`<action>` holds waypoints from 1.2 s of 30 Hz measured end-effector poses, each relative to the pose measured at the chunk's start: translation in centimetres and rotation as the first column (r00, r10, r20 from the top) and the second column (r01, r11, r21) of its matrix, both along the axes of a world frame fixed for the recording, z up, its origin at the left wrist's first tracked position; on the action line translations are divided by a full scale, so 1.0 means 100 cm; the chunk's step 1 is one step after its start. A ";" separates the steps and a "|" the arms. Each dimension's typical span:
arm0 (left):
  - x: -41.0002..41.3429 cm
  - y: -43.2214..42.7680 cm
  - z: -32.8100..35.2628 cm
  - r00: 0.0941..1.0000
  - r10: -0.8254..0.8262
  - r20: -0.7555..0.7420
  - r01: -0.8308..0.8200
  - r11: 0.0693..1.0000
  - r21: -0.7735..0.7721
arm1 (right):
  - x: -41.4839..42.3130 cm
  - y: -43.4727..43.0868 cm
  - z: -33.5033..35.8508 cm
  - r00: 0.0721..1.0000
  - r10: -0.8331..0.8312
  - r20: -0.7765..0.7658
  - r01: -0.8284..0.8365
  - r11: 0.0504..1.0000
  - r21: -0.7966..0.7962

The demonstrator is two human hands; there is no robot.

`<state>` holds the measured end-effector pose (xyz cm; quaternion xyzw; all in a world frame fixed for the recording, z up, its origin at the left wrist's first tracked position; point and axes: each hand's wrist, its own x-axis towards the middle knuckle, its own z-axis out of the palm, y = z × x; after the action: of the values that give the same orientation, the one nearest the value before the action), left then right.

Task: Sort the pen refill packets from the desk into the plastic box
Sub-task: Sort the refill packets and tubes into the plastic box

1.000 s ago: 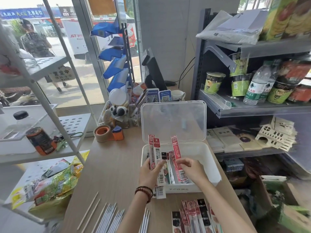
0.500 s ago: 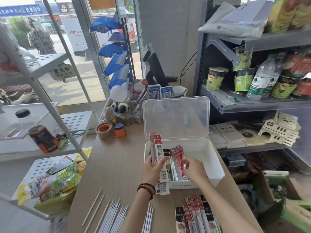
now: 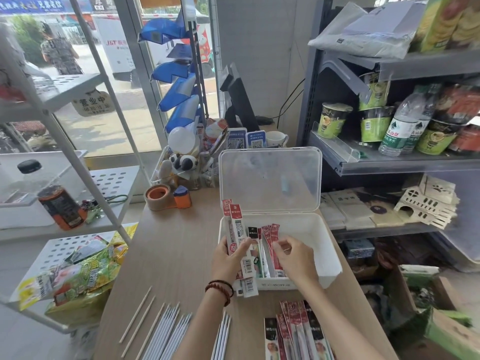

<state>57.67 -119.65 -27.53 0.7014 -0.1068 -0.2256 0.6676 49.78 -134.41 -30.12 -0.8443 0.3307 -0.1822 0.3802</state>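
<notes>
A white plastic box (image 3: pixel 309 229) with its clear lid (image 3: pixel 270 180) standing open sits on the wooden desk (image 3: pixel 171 245). My left hand (image 3: pixel 228 258) grips a bundle of long red-topped refill packets (image 3: pixel 236 224) upright at the box's left wall. Red packets (image 3: pixel 271 242) lie slanted inside the box. My right hand (image 3: pixel 296 255) hovers over them with fingers loosely curled; I cannot tell whether it touches them. More refill packets (image 3: pixel 296 331) lie fanned on the desk near the front edge.
Loose white refills (image 3: pixel 168 326) and thin sticks (image 3: pixel 137 318) lie on the desk at the front left. A tape dispenser (image 3: pixel 166 196) and a basket of trinkets (image 3: pixel 184 165) stand behind. Stocked shelves (image 3: pixel 389 162) flank the right, a white rack (image 3: pixel 78 193) the left.
My right hand lowered the red packets from upright into the box, and its fingers have since drawn back from them. The left hand keeps holding its bundle.
</notes>
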 end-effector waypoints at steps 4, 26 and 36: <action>0.000 0.000 -0.002 1.000 0.018 0.002 -0.018 1.000 -0.013 | -0.012 0.009 0.018 0.972 0.157 0.173 -0.184 0.972 0.149; -0.004 0.000 -0.001 0.989 0.018 0.144 -0.033 0.994 0.104 | -0.001 0.023 0.028 0.955 0.192 0.226 -0.274 0.863 0.425; -0.001 -0.002 -0.008 0.992 0.055 0.111 -0.068 0.992 0.108 | 0.002 0.019 0.025 0.956 0.146 0.253 -0.257 0.834 0.489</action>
<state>57.56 -119.84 -28.30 0.7518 -0.1081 -0.1724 0.6272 49.95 -132.51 -27.67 -0.7179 0.2353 -0.1315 0.6418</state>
